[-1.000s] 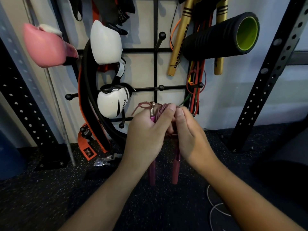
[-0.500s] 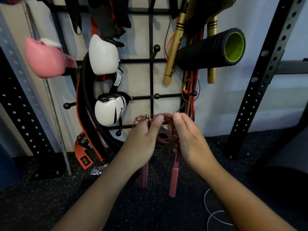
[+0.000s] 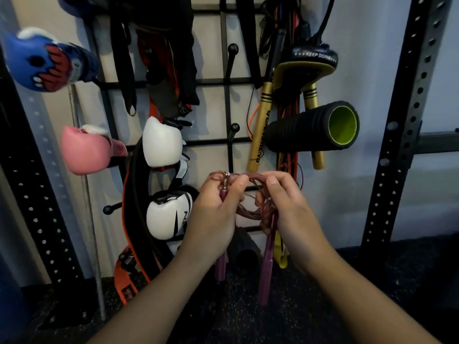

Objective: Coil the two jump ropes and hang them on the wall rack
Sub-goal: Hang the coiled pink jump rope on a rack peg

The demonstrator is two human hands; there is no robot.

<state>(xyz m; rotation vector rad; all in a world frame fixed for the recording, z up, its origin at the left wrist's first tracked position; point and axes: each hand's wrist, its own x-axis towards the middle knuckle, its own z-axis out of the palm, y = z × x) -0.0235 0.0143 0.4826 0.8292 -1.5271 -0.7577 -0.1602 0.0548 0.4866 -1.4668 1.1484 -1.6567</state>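
Both hands holding up coiled rope (image 3: pixel 250 194) before rack (image 3: pixel 224 80), left hand (image 3: pixel 216 214) gripping one handle, right hand (image 3: pixel 288 207) pinching coils, handles dangling near white gloves (image 3: pixel 164 180).

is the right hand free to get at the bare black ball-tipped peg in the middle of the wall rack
Probably not yet: the right hand pinches the coiled maroon jump rope. The black ball-tipped peg itself hangs bare above, unobstructed.

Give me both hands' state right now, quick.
Left hand: closed, gripping the coiled maroon jump rope by one handle.
Right hand: closed, pinching the same rope's coils.
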